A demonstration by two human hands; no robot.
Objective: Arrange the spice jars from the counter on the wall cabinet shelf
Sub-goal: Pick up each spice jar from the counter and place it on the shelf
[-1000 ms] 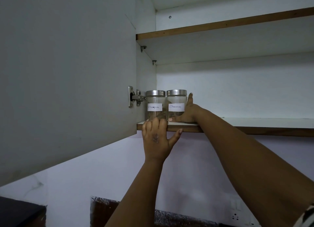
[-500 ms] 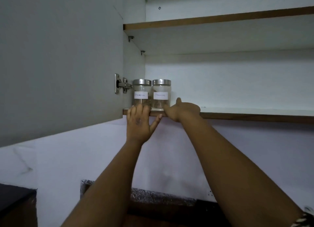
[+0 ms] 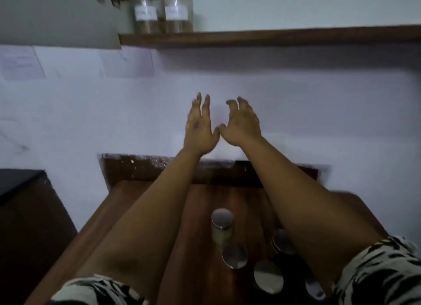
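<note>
Two glass spice jars with white labels, one (image 3: 145,15) beside the other (image 3: 176,14), stand at the left end of the cabinet shelf (image 3: 273,36), at the top of the view. My left hand (image 3: 200,127) and my right hand (image 3: 242,124) hang empty in front of the white wall, fingers spread, well below the shelf. On the wooden counter (image 3: 198,236) below, several jars with silver lids stand between my forearms: one (image 3: 222,225) upright in the middle, another (image 3: 234,255) nearer, a third (image 3: 268,278) at lower right. My right forearm partly hides another jar (image 3: 281,241).
The open cabinet door (image 3: 57,15) fills the upper left. Papers (image 3: 21,65) are stuck on the wall under it. A dark unit (image 3: 20,184) stands left of the counter. A dark backsplash strip (image 3: 136,170) runs along the counter's far edge.
Both hands have come off the shelf edge and dropped toward the counter. The view has tilted down, so the counter jars now show.
</note>
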